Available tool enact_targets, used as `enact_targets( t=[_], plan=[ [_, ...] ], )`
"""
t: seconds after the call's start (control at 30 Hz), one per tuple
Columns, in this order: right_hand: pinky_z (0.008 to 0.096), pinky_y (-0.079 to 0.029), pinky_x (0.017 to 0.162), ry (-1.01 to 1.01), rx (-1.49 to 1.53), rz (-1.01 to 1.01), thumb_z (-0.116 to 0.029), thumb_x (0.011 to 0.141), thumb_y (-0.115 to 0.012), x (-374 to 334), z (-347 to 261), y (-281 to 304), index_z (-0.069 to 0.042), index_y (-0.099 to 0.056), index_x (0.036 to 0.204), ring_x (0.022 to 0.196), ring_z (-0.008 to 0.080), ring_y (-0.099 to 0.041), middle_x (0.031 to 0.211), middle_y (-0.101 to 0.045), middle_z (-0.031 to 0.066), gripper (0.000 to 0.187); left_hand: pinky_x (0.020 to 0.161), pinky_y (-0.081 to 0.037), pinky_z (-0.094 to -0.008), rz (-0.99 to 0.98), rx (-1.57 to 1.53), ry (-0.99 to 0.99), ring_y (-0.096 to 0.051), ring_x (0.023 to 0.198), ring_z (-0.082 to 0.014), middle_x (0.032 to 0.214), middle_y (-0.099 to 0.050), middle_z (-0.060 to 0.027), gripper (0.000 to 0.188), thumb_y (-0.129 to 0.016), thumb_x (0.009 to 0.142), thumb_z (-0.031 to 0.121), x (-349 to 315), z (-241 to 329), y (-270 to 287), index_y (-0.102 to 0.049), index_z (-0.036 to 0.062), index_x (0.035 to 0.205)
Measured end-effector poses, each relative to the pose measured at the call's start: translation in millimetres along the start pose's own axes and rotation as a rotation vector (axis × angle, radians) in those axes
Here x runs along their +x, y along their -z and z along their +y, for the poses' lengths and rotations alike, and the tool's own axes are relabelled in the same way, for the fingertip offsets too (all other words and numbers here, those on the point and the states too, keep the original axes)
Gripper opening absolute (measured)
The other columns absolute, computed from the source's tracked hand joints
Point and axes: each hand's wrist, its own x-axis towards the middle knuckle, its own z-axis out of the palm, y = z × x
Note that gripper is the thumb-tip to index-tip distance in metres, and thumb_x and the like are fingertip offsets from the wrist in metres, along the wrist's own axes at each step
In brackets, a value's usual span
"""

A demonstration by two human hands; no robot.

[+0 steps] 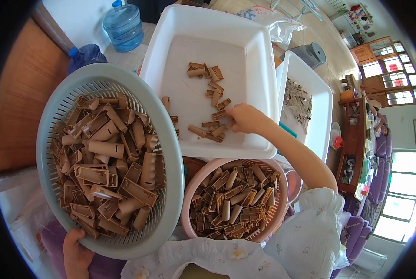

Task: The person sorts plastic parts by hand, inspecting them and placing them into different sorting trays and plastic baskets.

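Observation:
My left hand is closed on the near rim of a grey-green slotted plastic basket, its thumb over the edge. The basket is tilted toward me and heaped with tan, trough-shaped plastic pieces. Over the right part of a large white tub, my right hand reaches down with its fingers curled together. Its fingertips are beside a loose line of the same tan pieces on the tub's floor. Whatever those fingers pinch, if anything, is hidden.
A pink basket full of similar pieces stands in front of me. Right of the tub, a second white tub holds thin, mixed small parts. Blue water jugs stand at the back left, near a wooden door.

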Motion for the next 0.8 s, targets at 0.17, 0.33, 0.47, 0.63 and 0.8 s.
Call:
enact_targets(
  t=[0.17, 0.33, 0.47, 0.63, 0.8],
  plan=[
    [0.0328, -0.045, 0.057, -0.04, 0.273, 0.121, -0.007, 0.062, -0.059, 4.2, 12.3, 14.2, 0.0, -0.052, 0.077, 0.061, 0.0264, -0.056, 0.066, -0.058, 0.0135, 0.018, 0.078, -0.049, -0.0375, -0.054, -0.003, 0.002, -0.057, 0.091, -0.0248, 0.104, -0.057, -0.0132, 0.043, -0.05, 0.07, 0.012, 2.5, 0.5, 4.2, -0.047, -0.0018, 0.111],
    [0.0288, -0.046, 0.06, -0.067, 1.025, 0.161, -0.003, 0.069, -0.053, -10.0, -2.4, 72.3, 0.0, -0.049, 0.08, 0.07, 0.0177, -0.059, 0.071, -0.059, 0.0103, 0.012, 0.079, -0.049, -0.0372, -0.049, -0.001, -0.007, -0.057, 0.093, -0.0255, 0.105, -0.056, -0.0139, 0.047, -0.051, 0.069, 0.012, -1.6, 0.9, -1.7, -0.045, -0.0021, 0.113],
    [0.0297, -0.049, 0.07, 0.393, 1.484, 0.168, -0.001, 0.077, -0.05, -27.5, -83.4, 139.5, 0.0, -0.049, 0.091, 0.083, 0.0183, -0.058, 0.088, -0.058, 0.0118, 0.014, 0.08, -0.05, -0.0382, -0.062, -0.055, -0.019, -0.058, 0.092, -0.0266, 0.104, -0.056, -0.0164, 0.045, -0.049, 0.07, 0.007, -2.9, 1.9, -6.3, -0.043, -0.0055, 0.113],
    [0.0329, -0.049, 0.069, 0.766, 0.818, 0.291, -0.015, 0.075, -0.058, -64.4, -162.3, 165.5, -0.001, -0.049, 0.105, 0.082, 0.0225, -0.06, 0.101, -0.056, 0.0136, 0.034, 0.082, -0.049, -0.037, -0.134, -0.005, -0.037, -0.056, 0.095, -0.0264, 0.109, -0.054, -0.0156, 0.05, -0.052, 0.07, 0.011, 1.6, 1.8, -3.1, -0.041, -0.0031, 0.116],
    [0.0275, -0.047, 0.061, 0.366, 0.431, 0.413, -0.029, 0.076, -0.061, -49.8, -123.0, 159.5, -0.003, -0.048, 0.106, 0.073, 0.017, -0.06, 0.093, -0.06, 0.0108, 0.042, 0.082, -0.049, -0.0369, -0.094, 0.015, -0.032, -0.056, 0.096, -0.0262, 0.109, -0.054, -0.0157, 0.049, -0.051, 0.07, 0.012, -2.1, -1.0, 6.5, -0.041, -0.0024, 0.116]
  ],
)
